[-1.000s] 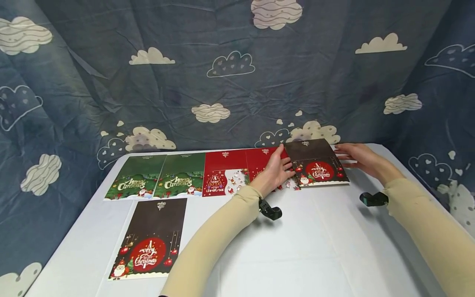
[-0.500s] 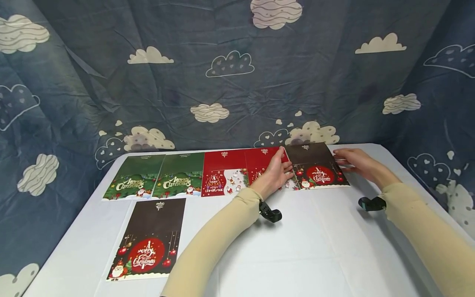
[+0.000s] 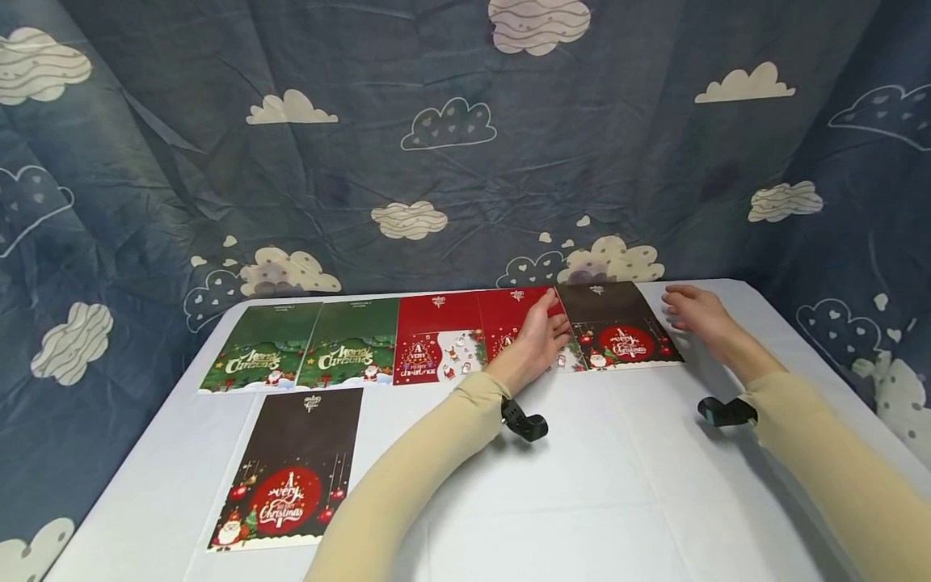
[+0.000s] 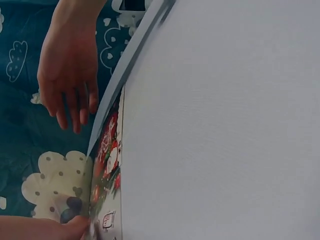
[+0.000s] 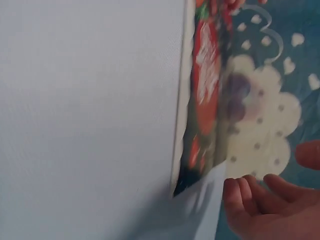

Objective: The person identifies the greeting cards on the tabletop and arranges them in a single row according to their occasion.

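A dark brown Christmas card (image 3: 609,311) with a red round print lies flat at the right end of a row along the table's back. My left hand (image 3: 534,335) rests at its left edge, over the second red Christmas card (image 3: 502,307), fingers loosely extended and the thumb pointing up. Past the card's right edge is my right hand (image 3: 701,319), apart from it, fingers relaxed around nothing. In the right wrist view that hand (image 5: 275,205) shows beside the card's corner (image 5: 205,90). The left wrist view shows part of my left hand (image 4: 55,227) right at the cards.
Leftward in the row lie another red card (image 3: 440,315) and two green cards, one (image 3: 356,323) beside the other (image 3: 280,327). A second brown card (image 3: 291,453) lies in front at the left. The white table (image 3: 567,501) ends against a cloud-patterned cloth (image 3: 458,186).
The brown card at the row's right end has gone from slightly raised to flat on the table. My right hand has drawn away from its right edge; the left has hardly moved.
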Tool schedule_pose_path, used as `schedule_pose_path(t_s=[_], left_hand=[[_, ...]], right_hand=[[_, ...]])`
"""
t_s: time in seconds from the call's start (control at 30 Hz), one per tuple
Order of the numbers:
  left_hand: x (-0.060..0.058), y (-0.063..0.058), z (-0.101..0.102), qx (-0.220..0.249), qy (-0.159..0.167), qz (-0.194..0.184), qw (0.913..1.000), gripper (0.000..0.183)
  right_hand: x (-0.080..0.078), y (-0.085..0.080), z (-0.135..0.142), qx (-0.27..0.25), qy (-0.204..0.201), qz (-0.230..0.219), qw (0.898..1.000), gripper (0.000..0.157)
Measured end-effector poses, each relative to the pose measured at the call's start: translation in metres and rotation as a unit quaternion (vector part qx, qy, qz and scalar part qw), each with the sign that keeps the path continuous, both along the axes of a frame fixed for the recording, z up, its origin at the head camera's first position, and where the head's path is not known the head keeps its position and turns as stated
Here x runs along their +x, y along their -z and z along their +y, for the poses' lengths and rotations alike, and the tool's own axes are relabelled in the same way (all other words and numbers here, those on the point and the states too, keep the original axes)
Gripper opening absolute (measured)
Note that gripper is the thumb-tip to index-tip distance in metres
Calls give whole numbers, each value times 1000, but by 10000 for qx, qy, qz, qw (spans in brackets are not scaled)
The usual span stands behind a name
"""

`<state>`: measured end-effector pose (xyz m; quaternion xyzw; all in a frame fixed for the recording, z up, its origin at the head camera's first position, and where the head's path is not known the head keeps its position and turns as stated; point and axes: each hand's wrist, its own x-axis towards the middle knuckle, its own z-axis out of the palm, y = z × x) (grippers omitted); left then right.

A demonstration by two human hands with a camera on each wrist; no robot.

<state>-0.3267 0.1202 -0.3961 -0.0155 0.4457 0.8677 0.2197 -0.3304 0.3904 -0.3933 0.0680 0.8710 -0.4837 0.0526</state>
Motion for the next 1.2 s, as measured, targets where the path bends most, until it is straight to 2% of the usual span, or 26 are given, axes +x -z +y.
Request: schedule_pose_path(t_s=[0.03,0.17,0.27,0.33,0.4,0.53,0.8,0.97,1.2], left_hand=[[2,-2,-2,-36,-8,39,10000,61],[8,-8,-12,-151,-7,149,9998,58],[12,-9,-21,-184,50,224,9996,57],[14,-10,-27,-204,112,313,9992,55],[16,-11,-33,-255,158,425,9986,55],[20,-14,-44,-443,215,652,9967,53],[31,-22,-75,-744,148,886,9932,46],[39,-28,-98,-1116,213,1257,9855,46],[54,-38,-127,-1670,387,1813,9684,50]], right_hand=[[-5,8,4,5,95,122,9999,79],[1,8,-2,-207,-1,245,9995,78],[27,-18,-26,-477,-242,64,9985,71],[35,-23,-32,-589,-349,31,9976,72],[49,-38,-45,-888,-474,9,9949,67],[64,-46,-59,-1264,-513,62,9906,62],[87,-52,-96,-1305,-582,319,9892,66],[95,-53,-117,-1581,-698,313,9845,68],[105,-52,-147,-1965,-1034,432,9741,70]])
